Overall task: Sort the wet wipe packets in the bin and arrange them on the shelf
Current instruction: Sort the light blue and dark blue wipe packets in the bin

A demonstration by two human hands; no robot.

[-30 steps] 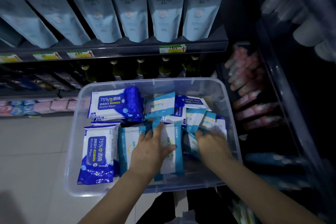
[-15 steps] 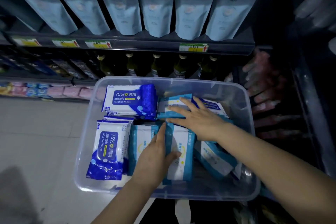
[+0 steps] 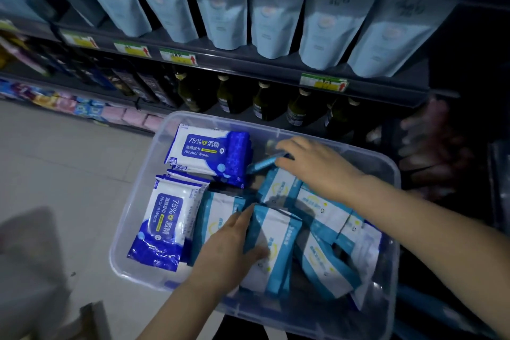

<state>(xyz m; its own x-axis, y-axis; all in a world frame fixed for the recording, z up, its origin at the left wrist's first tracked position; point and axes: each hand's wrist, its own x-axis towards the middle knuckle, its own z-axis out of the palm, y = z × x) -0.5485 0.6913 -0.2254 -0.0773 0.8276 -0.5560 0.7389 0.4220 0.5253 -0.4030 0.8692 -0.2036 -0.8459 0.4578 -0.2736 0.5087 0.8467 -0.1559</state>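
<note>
Head view: left hand grips the near packet by its left edge, at the front of the bin, long axis pointing away from the person. Right hand pinches the far packet, which stands on edge and lies crosswise. The shelf is just beyond, so I'd say the right hand is nearer.

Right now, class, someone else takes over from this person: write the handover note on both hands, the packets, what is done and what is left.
Left hand grips the front light-blue packet. Right hand pinches the rear light-blue packet, seen edge-on.
Dark-blue alcohol wipe packets lie grouped at the left of the bin; loose light-blue packets lie jumbled at right.
Done: dark-blue ones grouped.
Left: gather the light-blue ones, then arrange all on the shelf; none visibly placed there.
</note>
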